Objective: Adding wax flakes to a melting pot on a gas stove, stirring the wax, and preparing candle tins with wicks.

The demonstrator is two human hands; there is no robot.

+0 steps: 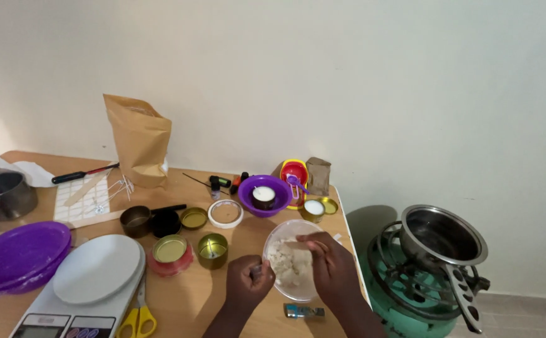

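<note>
Two hands are seen low in the head view, both at a clear plastic bowl that rests near the right edge of the wooden desk. The left hand is closed into a fist around a small utensil whose kind cannot be told, its tip at the bowl's left rim. The right hand is laid over the bowl's right side, fingers curled across the rim and clamped on it. White crumbly flakes are held inside the bowl.

Just below the bowl, a small blue-and-silver packet is lying flat on the desk. To the left of the bowl, a gold tin with a wick is standing, and beside it a second tin set on a red lid. A white digital scale is placed at the lower left, with yellow-handled scissors just beside it. A purple plate is found at the far left, near a steel pot. Behind the bowl, a purple bowl containing a white-filled cup is set, and a brown paper bag is stood upright against the wall. Off the desk to the right, a steel saucepan is seated on a green gas burner.
</note>
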